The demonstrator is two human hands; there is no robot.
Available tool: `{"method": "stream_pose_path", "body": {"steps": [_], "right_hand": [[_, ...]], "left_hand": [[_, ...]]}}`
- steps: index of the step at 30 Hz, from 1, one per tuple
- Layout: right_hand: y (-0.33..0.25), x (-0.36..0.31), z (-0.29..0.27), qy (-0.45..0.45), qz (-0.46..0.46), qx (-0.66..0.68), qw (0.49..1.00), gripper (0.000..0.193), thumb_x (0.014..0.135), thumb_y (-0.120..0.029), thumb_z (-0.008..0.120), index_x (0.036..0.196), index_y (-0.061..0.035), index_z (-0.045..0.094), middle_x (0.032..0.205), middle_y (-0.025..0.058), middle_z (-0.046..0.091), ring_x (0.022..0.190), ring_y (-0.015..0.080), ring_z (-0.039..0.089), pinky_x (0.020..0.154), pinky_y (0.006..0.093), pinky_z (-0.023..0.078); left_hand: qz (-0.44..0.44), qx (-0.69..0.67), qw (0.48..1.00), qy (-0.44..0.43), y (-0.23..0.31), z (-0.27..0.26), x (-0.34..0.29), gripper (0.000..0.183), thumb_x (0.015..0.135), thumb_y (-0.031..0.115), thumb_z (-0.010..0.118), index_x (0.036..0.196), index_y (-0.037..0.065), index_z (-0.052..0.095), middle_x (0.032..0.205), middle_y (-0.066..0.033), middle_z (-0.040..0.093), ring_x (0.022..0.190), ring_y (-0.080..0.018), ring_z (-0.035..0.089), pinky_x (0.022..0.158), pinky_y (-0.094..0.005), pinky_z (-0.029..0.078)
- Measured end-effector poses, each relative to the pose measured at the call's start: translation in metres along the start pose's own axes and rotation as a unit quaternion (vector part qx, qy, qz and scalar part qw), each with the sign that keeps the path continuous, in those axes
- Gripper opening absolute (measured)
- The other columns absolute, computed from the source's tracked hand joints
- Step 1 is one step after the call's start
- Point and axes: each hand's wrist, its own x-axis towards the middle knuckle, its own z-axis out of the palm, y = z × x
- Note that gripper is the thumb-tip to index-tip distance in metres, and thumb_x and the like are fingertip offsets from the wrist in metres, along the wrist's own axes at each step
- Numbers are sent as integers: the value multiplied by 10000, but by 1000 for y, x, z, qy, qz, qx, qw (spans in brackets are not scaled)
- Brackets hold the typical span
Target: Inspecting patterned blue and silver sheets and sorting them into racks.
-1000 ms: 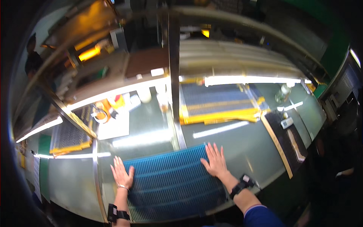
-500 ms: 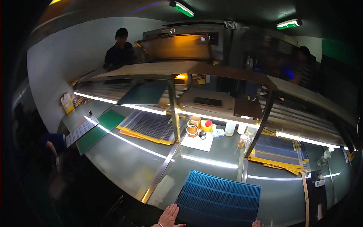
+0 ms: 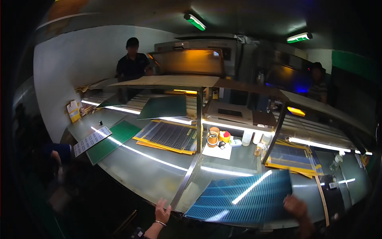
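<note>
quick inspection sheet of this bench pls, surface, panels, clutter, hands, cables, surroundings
surface: glossy light table, strip lights mirrored in it
job's things: blue ribbed panel flat at the near edge
clutter: tape rolls, white bottle, yellow-framed panels, green sheet
grippers: left hand at the panel's left corner; right hand blurred on its right edge, grip unclear
cables: nothing seen
surroundings: overhead shelf, two people behind the bench, green ceiling lamps

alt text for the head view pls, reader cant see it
Two bare hands, left hand and right hand, grip opposite edges of a blue gridded panel lifted at its right edge over a glossy grey workbench. Behind lie yellow-framed panels and tape rolls; a person stands at the back.
</note>
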Motion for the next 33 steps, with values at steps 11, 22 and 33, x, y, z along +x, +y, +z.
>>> {"method": "stream_pose_path", "body": {"steps": [11,22,33], "right_hand": [[229,120,-44,556,487,326,589,236,838,-231,686,968,-45,622,817,45,623,568,78,489,467,210,383],[329,237,159,570,418,654,270,266,874,-67,561,1135,-35,524,1051,115,608,955,267,618,812,390,547],[-35,151,309,184,580,581,541,111,850,-4,481,817,16,585,676,53,574,596,123,558,515,242,451]], "left_hand": [[-75,-67,995,23,-99,11,22,467,848,212,587,1244,-16,490,1106,-185,613,1091,-311,553,979,-411,404],[-158,-164,971,74,-37,12,143,224,798,69,595,990,-41,635,880,-142,657,726,-215,665,650,-287,535],[-193,-517,818,161,34,60,405,512,824,424,653,1122,24,537,958,-86,639,841,-171,649,696,-283,549]]}}
